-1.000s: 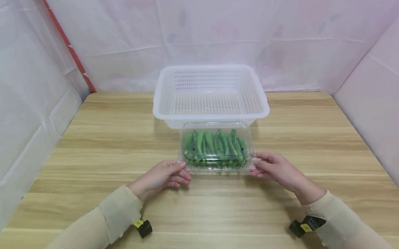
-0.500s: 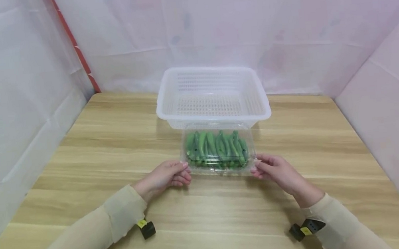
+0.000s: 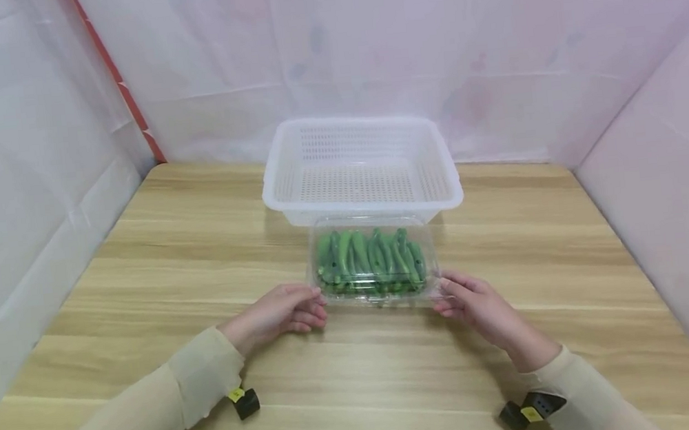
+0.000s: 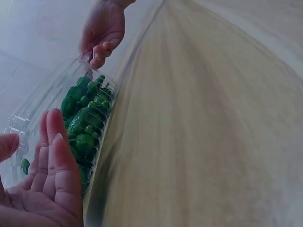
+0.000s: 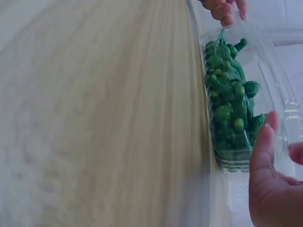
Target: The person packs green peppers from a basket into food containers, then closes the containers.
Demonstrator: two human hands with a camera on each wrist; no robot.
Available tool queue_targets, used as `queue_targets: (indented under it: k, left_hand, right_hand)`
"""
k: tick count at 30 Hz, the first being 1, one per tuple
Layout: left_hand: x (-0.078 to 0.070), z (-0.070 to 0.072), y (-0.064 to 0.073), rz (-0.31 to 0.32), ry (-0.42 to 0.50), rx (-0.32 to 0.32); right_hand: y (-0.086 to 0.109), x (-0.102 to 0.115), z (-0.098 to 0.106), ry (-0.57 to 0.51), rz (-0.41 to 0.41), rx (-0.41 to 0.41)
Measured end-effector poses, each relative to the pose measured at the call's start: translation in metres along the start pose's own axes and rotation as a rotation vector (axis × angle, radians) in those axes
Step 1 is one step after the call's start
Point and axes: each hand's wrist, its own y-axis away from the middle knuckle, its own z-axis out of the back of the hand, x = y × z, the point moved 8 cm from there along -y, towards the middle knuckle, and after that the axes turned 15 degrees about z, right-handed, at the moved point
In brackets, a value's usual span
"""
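A clear plastic clamshell box (image 3: 376, 295) full of slim green peppers (image 3: 380, 260) lies on the wooden table, its lid down over them. At its near left corner, my left hand (image 3: 282, 311) pinches the rim between thumb and fingers. My right hand (image 3: 474, 303) does the same at the near right corner. In the left wrist view, the thumb lies over the lid's edge and the long fingers run along the end wall of the box. The right wrist view shows the stem ends of the peppers (image 5: 227, 99) packed behind the front wall.
Just behind the box stands a white perforated basket (image 3: 363, 211), its front rim right at the box's far edge. Pale cloth walls (image 3: 364, 33) enclose the wooden table (image 3: 362, 393) at the back and both sides.
Both hands keep their hold at the box's near corners. The whole scene shifts slightly in the head view, with box, basket and hands staying in the same arrangement.
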Motion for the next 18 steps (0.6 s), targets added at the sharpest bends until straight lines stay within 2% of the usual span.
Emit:
queue_targets:
  k: [4,7,13,18]
  left_hand:
    - [-0.001,0.001,0.004,-0.013,0.001,-0.020]
    - [-0.005,0.000,0.006,-0.039,0.018,-0.034]
    - [-0.006,-0.002,0.009,-0.055,0.054,-0.031]
    - [-0.006,-0.007,0.010,-0.078,0.043,-0.012]
  right_hand:
    - [0.003,0.004,-0.004,0.014,-0.003,0.096]
    - [0.003,0.007,-0.005,0.009,0.032,0.139]
    - [0.003,0.010,-0.010,-0.006,0.118,0.162]
    - [0.005,0.011,-0.010,0.013,0.138,0.158]
